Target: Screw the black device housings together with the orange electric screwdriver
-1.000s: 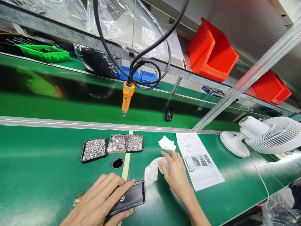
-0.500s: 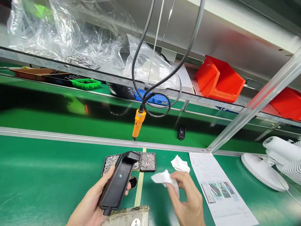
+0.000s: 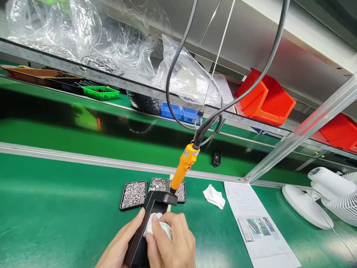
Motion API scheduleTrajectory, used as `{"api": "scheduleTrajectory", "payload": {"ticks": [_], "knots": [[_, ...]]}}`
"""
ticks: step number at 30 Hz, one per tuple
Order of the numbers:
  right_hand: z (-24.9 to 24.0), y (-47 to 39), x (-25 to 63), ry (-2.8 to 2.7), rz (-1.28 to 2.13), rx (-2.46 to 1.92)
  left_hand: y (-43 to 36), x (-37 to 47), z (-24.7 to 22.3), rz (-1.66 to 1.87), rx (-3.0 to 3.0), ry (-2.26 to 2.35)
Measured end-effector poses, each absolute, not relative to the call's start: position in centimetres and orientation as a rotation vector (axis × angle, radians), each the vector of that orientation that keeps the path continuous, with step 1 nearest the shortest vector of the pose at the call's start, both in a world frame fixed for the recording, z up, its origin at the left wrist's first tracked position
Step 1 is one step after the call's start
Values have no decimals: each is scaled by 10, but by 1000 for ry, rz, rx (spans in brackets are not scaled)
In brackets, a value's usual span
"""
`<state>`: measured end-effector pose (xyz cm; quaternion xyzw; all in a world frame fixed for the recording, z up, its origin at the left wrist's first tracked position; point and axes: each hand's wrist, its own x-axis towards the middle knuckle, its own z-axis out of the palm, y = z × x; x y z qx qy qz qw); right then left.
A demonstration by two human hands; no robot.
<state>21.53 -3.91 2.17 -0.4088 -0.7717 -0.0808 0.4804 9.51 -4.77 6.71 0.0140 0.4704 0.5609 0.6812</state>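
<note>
A long black housing (image 3: 135, 247) is held in my left hand (image 3: 119, 242), whose fingers wrap its left side. Its raised upper end points away from me. My right hand (image 3: 174, 242) pinches a crumpled white cloth (image 3: 150, 227) and presses it on the face of the housing near the raised end. An orange electric screwdriver (image 3: 184, 165) hangs on a cable, its tip close behind the housing's raised end. Small trays of metal parts (image 3: 134, 194) lie just beyond the housing. A second white cloth (image 3: 214, 196) rests on the green table to the right.
A printed sheet with photos (image 3: 259, 227) lies right of the cloth, and a white fan (image 3: 306, 206) stands at the far right. Above, a shelf (image 3: 139, 85) carries plastic bags and red bins (image 3: 267, 104). A slanted metal post (image 3: 301, 130) rises on the right.
My right hand has moved left and brought the cloth onto the housing. The housing has shifted slightly right and down. The screwdriver has swung right and hangs lower.
</note>
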Motion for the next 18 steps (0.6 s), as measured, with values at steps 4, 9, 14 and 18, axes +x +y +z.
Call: {"api": "scheduleTrajectory", "payload": {"ticks": [4,9,14,18], "knots": [[21,-41,206,-1721,-217,-962,-49,96,69,1267,42,1121],[19,-42,206,-1756,-229,-960,-50,92,62,1303,102,1143],[19,-41,212,-1756,-271,-920,-50,92,56,1309,117,1149],[23,-40,213,-1769,-291,-925,-49,93,57,1290,93,1153]]}}
